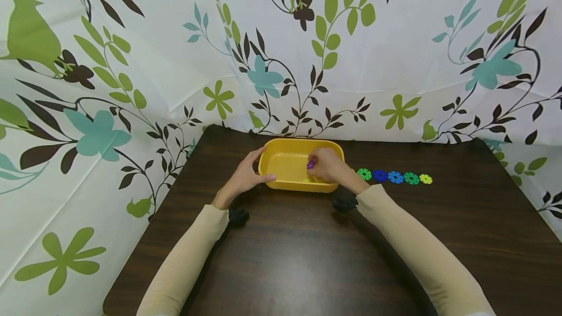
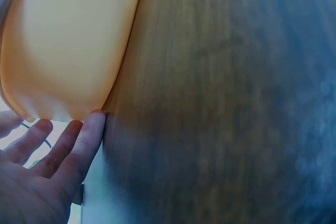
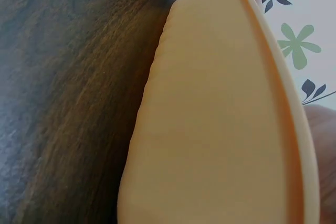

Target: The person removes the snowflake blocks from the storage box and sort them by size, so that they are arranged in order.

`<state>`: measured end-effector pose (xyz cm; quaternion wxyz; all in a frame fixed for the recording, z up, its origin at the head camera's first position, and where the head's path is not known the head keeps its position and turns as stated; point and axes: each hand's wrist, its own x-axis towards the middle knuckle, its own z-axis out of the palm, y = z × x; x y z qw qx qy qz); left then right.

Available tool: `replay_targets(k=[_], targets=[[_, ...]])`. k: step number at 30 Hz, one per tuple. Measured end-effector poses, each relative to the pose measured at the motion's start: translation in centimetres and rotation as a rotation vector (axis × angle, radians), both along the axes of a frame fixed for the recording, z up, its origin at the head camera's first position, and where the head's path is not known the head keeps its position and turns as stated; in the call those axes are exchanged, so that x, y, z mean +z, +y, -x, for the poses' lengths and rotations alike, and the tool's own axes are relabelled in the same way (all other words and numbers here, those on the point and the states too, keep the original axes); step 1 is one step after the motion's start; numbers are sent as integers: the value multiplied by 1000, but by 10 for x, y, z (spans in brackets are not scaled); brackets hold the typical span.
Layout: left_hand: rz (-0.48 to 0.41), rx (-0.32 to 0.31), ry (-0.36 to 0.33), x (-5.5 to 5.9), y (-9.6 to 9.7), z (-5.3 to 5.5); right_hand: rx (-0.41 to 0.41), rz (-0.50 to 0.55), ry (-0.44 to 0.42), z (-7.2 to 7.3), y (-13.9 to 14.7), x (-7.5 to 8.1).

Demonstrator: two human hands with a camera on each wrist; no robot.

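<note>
A yellow plastic tub [image 1: 303, 186] stands toward the back of the table. My left hand [image 1: 245, 174] grips its left end, thumb at the front rim and fingers round the far corner. In the left wrist view the fingertips [image 2: 93, 119] press against the tub's end wall [image 2: 68, 51]. Reaching into the right part of the tub, my right hand [image 1: 328, 164] pinches a small purple notched disc [image 1: 311, 165]. Some yellow pieces [image 1: 314, 178] lie beneath that hand, partly covered. The tub's outer side [image 3: 210, 103] fills most of the right wrist view.
Right of the tub runs a row of flower-shaped notched discs: green [image 1: 364, 174], dark blue [image 1: 380, 175], light blue [image 1: 395, 177], another green [image 1: 411, 178] and a smaller yellow [image 1: 425, 179]. A patterned cloth [image 1: 175, 62] hangs behind and beside the dark wooden table [image 1: 281, 257].
</note>
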<state>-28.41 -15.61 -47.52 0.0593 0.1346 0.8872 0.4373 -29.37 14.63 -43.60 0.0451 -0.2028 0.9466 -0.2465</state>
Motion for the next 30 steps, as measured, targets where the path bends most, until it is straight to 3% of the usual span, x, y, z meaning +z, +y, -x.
replay_targets(k=[18,30], targets=[[10,-3,12,-1,0,0,-66,285,244,-26,37,1],[12,-5,14,-2,-1,0,-186,352,248,-44,80,0]])
